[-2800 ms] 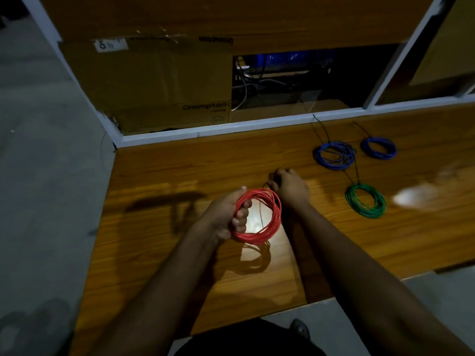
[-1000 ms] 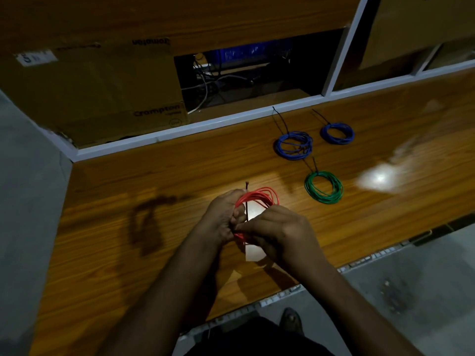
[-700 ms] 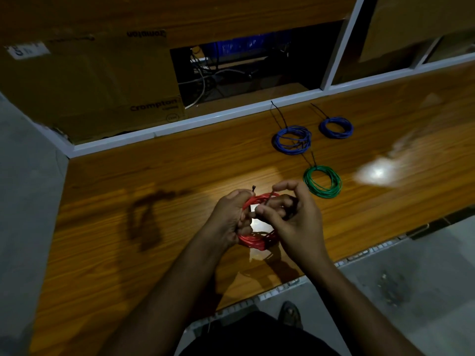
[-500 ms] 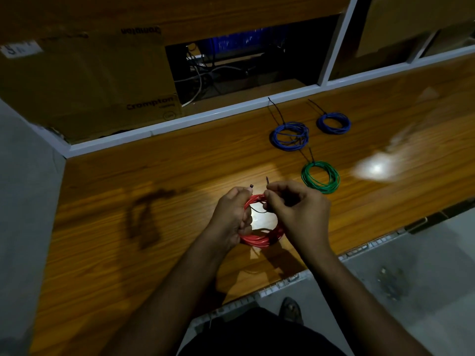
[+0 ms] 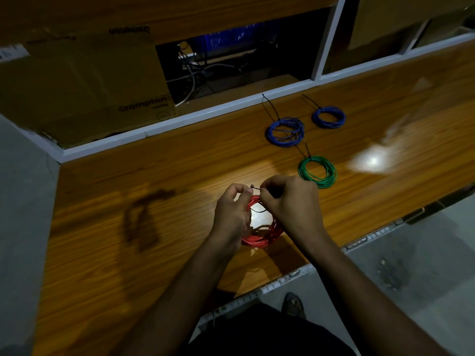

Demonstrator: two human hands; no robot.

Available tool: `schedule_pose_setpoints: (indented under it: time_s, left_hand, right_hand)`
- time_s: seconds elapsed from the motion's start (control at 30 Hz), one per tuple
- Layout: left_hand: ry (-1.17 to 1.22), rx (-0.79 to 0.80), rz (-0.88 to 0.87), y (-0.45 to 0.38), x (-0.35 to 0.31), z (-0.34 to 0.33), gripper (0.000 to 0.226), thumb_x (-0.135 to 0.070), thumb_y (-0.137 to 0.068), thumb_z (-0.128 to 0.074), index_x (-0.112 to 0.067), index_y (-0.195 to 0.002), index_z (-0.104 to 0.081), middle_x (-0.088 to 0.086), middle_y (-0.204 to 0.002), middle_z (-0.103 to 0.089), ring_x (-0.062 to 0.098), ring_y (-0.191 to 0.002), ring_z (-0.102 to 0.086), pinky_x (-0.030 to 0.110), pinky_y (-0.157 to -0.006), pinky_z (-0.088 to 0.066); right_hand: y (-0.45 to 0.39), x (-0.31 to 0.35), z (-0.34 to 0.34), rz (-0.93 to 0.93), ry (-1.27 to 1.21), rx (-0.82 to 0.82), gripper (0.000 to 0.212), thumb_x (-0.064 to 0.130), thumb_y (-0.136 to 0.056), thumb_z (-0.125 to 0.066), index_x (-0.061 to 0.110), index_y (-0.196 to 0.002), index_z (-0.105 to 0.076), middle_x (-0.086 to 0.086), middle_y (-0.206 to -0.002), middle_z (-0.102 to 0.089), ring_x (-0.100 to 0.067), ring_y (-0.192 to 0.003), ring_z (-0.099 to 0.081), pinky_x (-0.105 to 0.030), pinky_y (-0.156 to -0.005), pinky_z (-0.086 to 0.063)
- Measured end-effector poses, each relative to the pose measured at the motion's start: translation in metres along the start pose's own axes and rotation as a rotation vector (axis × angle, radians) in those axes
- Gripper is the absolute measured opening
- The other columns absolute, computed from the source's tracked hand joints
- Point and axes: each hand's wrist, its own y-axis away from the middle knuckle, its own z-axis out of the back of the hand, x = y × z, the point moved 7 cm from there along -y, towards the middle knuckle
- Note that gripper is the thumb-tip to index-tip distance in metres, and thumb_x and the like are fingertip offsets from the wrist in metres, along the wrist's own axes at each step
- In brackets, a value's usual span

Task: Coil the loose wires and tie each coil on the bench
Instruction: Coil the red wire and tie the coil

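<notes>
Left hand [image 5: 231, 214] gripped the red wire coil [image 5: 262, 233]; right hand [image 5: 290, 201] pinched the black cable tie [image 5: 257, 187] looped over its top.

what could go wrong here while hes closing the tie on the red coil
1. The black tie looks only loosely looped round the red coil; if the left hand or right hand slips, the turns may spring apart.
2. The lighting is dim, so feeding the tie's tip into its small head could miss.
</notes>
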Motion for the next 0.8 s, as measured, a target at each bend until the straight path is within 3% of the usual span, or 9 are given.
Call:
schedule_pose_setpoints:
  time_s: [0.17, 0.37, 0.57, 0.8]
  left_hand:
    - [-0.016, -0.004, -0.028, 0.003, -0.006, 0.000, 0.014, -0.027, -0.101, -0.052, -0.015, -0.095, -0.056, 0.003, -0.054, -0.043, 0.012, -0.036, -0.033, 0.016, -0.038, -0.023]
    - [-0.010, 0.003, -0.030, 0.000, -0.006, 0.002, 0.013, -0.033, -0.099, -0.054, -0.022, -0.092, -0.056, 0.015, -0.065, -0.040, 0.018, -0.047, -0.028, 0.024, -0.043, -0.017]
    - [-0.037, -0.030, -0.048, 0.005, -0.013, 0.002, 0.017, -0.027, -0.099, -0.054, -0.010, -0.099, -0.055, 0.005, -0.050, -0.036, 0.016, -0.040, -0.025, 0.019, -0.041, -0.017]
    - [-0.048, -0.030, -0.077, 0.010, -0.023, 0.001, 0.012, -0.025, -0.099, -0.054, -0.013, -0.096, -0.057, -0.007, -0.047, -0.046, 0.009, -0.034, -0.036, 0.015, -0.037, -0.025]
  right_hand:
    - [0.000, 0.001, -0.002, 0.008, 0.027, -0.014, 0.013, 0.023, -0.087, -0.068, 0.018, -0.093, -0.078, 0.003, -0.081, -0.075, -0.008, -0.070, -0.067, -0.032, -0.065, -0.058]
    - [0.000, 0.004, 0.000, 0.020, 0.031, -0.054, 0.011, 0.022, -0.086, -0.069, 0.016, -0.090, -0.078, 0.003, -0.078, -0.074, -0.009, -0.067, -0.067, -0.032, -0.064, -0.057]
    - [-0.001, 0.008, 0.001, 0.046, 0.058, -0.059, 0.011, 0.021, -0.086, -0.069, 0.015, -0.089, -0.077, 0.002, -0.077, -0.075, -0.009, -0.066, -0.067, -0.031, -0.064, -0.057]
    - [-0.001, 0.015, 0.005, 0.086, 0.066, -0.113, 0.008, 0.019, -0.084, -0.071, 0.013, -0.082, -0.076, 0.002, -0.072, -0.073, -0.011, -0.062, -0.066, -0.035, -0.059, -0.057]
